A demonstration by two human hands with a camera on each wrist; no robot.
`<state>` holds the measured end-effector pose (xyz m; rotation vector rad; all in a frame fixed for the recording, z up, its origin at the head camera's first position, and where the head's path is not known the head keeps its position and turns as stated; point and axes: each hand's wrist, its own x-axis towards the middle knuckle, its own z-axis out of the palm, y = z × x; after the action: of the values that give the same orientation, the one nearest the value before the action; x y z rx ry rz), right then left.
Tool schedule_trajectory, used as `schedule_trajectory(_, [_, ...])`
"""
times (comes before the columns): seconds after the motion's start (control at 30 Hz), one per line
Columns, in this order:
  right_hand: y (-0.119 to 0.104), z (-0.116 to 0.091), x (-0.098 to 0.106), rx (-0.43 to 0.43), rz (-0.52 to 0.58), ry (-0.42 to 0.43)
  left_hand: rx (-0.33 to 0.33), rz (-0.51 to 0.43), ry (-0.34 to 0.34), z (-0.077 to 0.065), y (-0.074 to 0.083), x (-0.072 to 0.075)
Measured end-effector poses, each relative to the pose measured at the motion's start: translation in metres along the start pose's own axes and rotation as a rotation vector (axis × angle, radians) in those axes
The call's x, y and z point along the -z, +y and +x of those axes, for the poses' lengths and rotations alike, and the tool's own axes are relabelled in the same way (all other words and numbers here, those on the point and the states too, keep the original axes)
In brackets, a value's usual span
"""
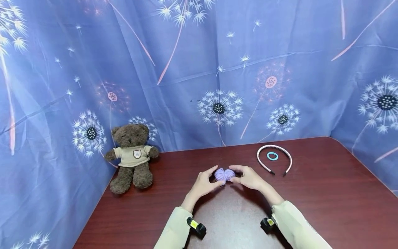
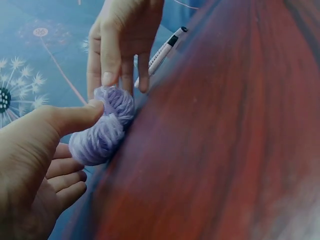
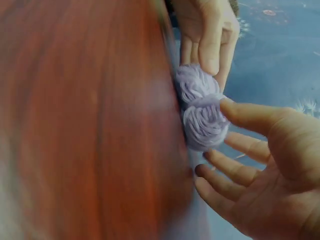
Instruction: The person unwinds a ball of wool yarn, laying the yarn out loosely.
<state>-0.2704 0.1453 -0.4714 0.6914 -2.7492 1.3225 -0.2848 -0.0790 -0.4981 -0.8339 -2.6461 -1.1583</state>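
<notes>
A small skein of lilac yarn [image 1: 224, 175], pinched in at the middle like a bow, is at the centre of the table between both hands. My left hand [image 1: 203, 183] holds its left side, the thumb pressing the yarn [image 2: 102, 127] and the fingers curving behind. From the other side my right hand [image 1: 248, 177] grips the right lobe between thumb and fingers. In the right wrist view the right thumb lies at the narrow waist of the yarn [image 3: 204, 107], with the lower fingers spread loosely beneath.
A brown teddy bear [image 1: 132, 157] in a pale shirt sits at the table's left back. At the back right lie a white headband [image 1: 290, 160] and a turquoise hair ring [image 1: 272, 156]. Behind the dark red table [image 1: 335, 193] hangs a blue dandelion-print cloth [image 1: 186, 114].
</notes>
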Motion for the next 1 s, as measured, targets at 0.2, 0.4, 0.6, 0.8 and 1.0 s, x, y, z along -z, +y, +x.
schedule_trajectory(0.2, [0.000,0.002,-0.006,-0.050,0.048,0.000,-0.014,-0.057,0.035,-0.002,0.000,-0.006])
schedule_trajectory(0.4, [-0.001,0.005,-0.008,-0.060,0.122,0.027,0.005,-0.174,0.096,0.002,0.003,-0.009])
schedule_trajectory(0.6, [-0.001,0.010,-0.002,-0.061,0.151,0.091,0.158,-0.399,0.139,0.012,0.021,-0.002])
schedule_trajectory(0.8, [-0.013,0.013,0.013,-0.005,0.237,0.203,0.156,-0.494,0.188,0.026,0.054,0.020])
schedule_trajectory(1.0, [-0.041,0.012,0.037,0.039,0.316,0.265,0.093,-0.545,0.289,0.039,0.076,0.039])
